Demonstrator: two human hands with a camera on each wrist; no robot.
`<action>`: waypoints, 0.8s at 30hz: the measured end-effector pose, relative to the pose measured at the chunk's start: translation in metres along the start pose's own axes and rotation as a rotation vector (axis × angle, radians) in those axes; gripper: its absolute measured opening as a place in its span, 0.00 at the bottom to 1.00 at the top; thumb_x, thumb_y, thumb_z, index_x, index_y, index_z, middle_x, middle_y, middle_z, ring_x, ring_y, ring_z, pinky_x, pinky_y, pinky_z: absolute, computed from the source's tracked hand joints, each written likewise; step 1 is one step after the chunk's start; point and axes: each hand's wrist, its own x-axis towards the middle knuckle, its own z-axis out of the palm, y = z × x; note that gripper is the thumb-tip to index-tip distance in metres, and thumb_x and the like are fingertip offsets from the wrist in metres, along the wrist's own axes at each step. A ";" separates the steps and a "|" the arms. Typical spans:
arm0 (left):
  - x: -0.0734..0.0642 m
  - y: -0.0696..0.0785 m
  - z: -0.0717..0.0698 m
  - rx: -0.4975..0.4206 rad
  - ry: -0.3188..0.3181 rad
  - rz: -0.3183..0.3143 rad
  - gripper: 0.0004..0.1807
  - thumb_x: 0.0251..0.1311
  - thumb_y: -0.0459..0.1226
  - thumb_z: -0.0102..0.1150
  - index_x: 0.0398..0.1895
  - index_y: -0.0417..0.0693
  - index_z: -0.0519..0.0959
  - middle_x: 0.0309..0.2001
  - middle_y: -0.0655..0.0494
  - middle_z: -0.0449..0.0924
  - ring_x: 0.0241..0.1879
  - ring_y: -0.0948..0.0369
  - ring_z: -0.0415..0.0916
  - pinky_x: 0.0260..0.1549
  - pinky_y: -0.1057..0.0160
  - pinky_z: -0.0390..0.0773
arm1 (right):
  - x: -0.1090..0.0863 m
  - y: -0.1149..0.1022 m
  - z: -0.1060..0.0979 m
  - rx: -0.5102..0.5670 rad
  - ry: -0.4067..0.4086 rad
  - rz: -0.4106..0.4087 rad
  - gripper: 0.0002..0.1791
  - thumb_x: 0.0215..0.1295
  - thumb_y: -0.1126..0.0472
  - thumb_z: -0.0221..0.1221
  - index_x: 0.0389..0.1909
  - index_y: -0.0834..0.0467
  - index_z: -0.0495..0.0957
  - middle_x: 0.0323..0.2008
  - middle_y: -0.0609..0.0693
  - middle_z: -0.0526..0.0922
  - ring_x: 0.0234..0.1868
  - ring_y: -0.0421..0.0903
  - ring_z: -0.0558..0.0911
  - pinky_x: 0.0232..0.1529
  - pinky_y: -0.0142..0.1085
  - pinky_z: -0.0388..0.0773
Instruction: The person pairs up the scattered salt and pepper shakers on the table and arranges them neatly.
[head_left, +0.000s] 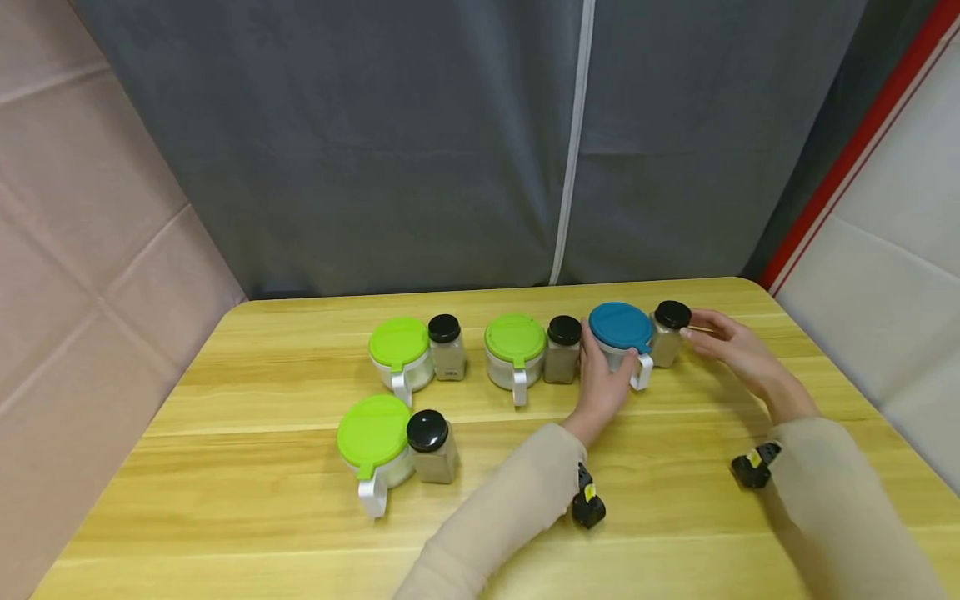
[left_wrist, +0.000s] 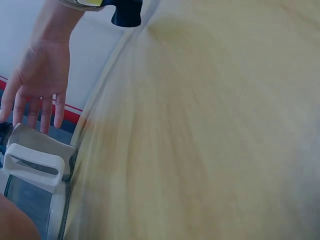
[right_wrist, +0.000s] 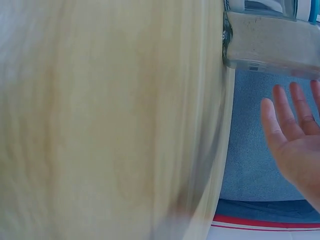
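Note:
My left hand holds a blue-lidded seasoning jar, its fingers along the left side and its thumb at the front near the white handle. In the left wrist view, the handle shows above part of that hand. Against the jar's right side stands a square glass shaker bottle with a black lid. My right hand is at the bottle's right, fingertips close to its lid; contact cannot be made out. In the right wrist view, the right hand's fingers are extended beside the bottle.
To the left, a green-lidded jar and a black-lidded bottle stand side by side. Farther left are another green-lidded jar and bottle; nearer the front, a third jar and bottle. A grey curtain hangs behind the wooden table.

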 end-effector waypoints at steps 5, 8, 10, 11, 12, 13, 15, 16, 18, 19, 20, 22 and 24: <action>0.003 -0.006 0.002 0.005 0.003 0.038 0.41 0.61 0.50 0.46 0.68 0.52 0.36 0.68 0.57 0.38 0.64 0.63 0.38 0.59 0.59 0.49 | -0.001 -0.004 0.000 -0.012 -0.005 0.016 0.38 0.65 0.50 0.48 0.66 0.66 0.43 0.62 0.66 0.52 0.48 0.33 0.64 0.53 0.43 0.63; 0.005 -0.007 0.002 0.009 -0.002 0.048 0.41 0.61 0.51 0.46 0.69 0.52 0.36 0.68 0.57 0.37 0.64 0.63 0.38 0.59 0.59 0.49 | -0.001 -0.005 0.001 -0.016 -0.008 0.017 0.37 0.65 0.50 0.47 0.66 0.65 0.44 0.62 0.66 0.52 0.49 0.35 0.64 0.54 0.46 0.61; 0.006 -0.007 0.001 0.011 -0.004 0.051 0.42 0.60 0.51 0.47 0.68 0.53 0.36 0.68 0.57 0.37 0.64 0.63 0.38 0.59 0.59 0.49 | 0.000 -0.006 0.001 -0.016 -0.007 0.014 0.37 0.65 0.50 0.47 0.66 0.65 0.44 0.62 0.65 0.52 0.50 0.37 0.64 0.54 0.46 0.61; 0.007 -0.007 0.001 0.013 -0.004 0.051 0.42 0.60 0.50 0.48 0.68 0.53 0.36 0.68 0.57 0.37 0.64 0.62 0.38 0.59 0.59 0.49 | 0.000 -0.006 0.001 -0.013 -0.002 0.013 0.37 0.65 0.50 0.48 0.66 0.64 0.44 0.62 0.65 0.52 0.50 0.37 0.64 0.54 0.45 0.62; 0.007 -0.007 0.001 0.015 -0.004 0.052 0.42 0.60 0.50 0.49 0.69 0.53 0.36 0.68 0.57 0.37 0.64 0.62 0.39 0.59 0.59 0.50 | 0.000 -0.007 0.002 -0.014 0.003 0.009 0.37 0.64 0.50 0.48 0.66 0.64 0.45 0.62 0.64 0.53 0.50 0.37 0.64 0.54 0.43 0.63; 0.008 -0.007 0.001 0.020 -0.004 0.053 0.42 0.59 0.50 0.49 0.68 0.52 0.36 0.68 0.57 0.38 0.64 0.62 0.39 0.59 0.59 0.50 | 0.000 -0.007 0.002 -0.010 0.008 0.004 0.37 0.64 0.50 0.48 0.66 0.64 0.45 0.61 0.63 0.53 0.50 0.37 0.64 0.53 0.41 0.64; 0.008 -0.006 0.001 0.031 0.006 0.063 0.42 0.59 0.49 0.51 0.68 0.51 0.38 0.68 0.56 0.40 0.64 0.62 0.41 0.58 0.59 0.51 | 0.001 -0.008 0.002 0.001 0.020 -0.012 0.35 0.65 0.51 0.48 0.65 0.64 0.47 0.60 0.62 0.55 0.49 0.36 0.64 0.51 0.36 0.66; 0.009 -0.006 0.002 0.040 0.015 0.072 0.42 0.58 0.48 0.52 0.68 0.51 0.39 0.67 0.55 0.42 0.64 0.62 0.43 0.58 0.60 0.52 | 0.001 -0.008 0.003 0.004 0.026 -0.020 0.35 0.65 0.51 0.48 0.65 0.64 0.47 0.59 0.61 0.56 0.49 0.35 0.64 0.50 0.34 0.67; 0.009 -0.007 0.003 0.056 0.035 0.098 0.42 0.57 0.47 0.54 0.68 0.49 0.43 0.66 0.54 0.46 0.63 0.61 0.47 0.57 0.60 0.54 | 0.001 -0.008 0.004 0.015 0.041 -0.033 0.34 0.65 0.51 0.48 0.65 0.64 0.49 0.58 0.58 0.58 0.48 0.34 0.65 0.49 0.31 0.67; 0.009 -0.007 0.004 0.060 0.047 0.110 0.41 0.55 0.46 0.56 0.67 0.49 0.45 0.65 0.54 0.49 0.62 0.61 0.49 0.57 0.60 0.55 | 0.001 -0.008 0.004 0.020 0.048 -0.039 0.33 0.65 0.52 0.48 0.64 0.64 0.50 0.57 0.57 0.59 0.48 0.34 0.65 0.48 0.31 0.67; 0.008 -0.007 0.004 0.064 0.058 0.120 0.41 0.54 0.46 0.57 0.66 0.49 0.47 0.64 0.54 0.51 0.61 0.61 0.51 0.56 0.60 0.56 | 0.001 -0.007 0.004 0.022 0.057 -0.045 0.33 0.65 0.52 0.49 0.64 0.64 0.50 0.56 0.55 0.60 0.47 0.33 0.65 0.47 0.29 0.67; 0.007 -0.008 0.005 0.073 0.077 0.132 0.41 0.51 0.46 0.60 0.64 0.49 0.50 0.61 0.54 0.55 0.59 0.61 0.55 0.55 0.61 0.59 | 0.000 -0.006 0.004 0.017 0.075 -0.046 0.33 0.64 0.51 0.49 0.64 0.63 0.52 0.55 0.53 0.60 0.47 0.33 0.65 0.46 0.28 0.67; 0.006 -0.008 0.007 0.077 0.082 0.127 0.42 0.48 0.47 0.63 0.63 0.50 0.51 0.59 0.55 0.56 0.58 0.60 0.56 0.54 0.60 0.60 | -0.001 -0.005 0.004 0.007 0.090 -0.038 0.33 0.63 0.50 0.50 0.63 0.61 0.53 0.55 0.54 0.61 0.47 0.34 0.65 0.49 0.33 0.65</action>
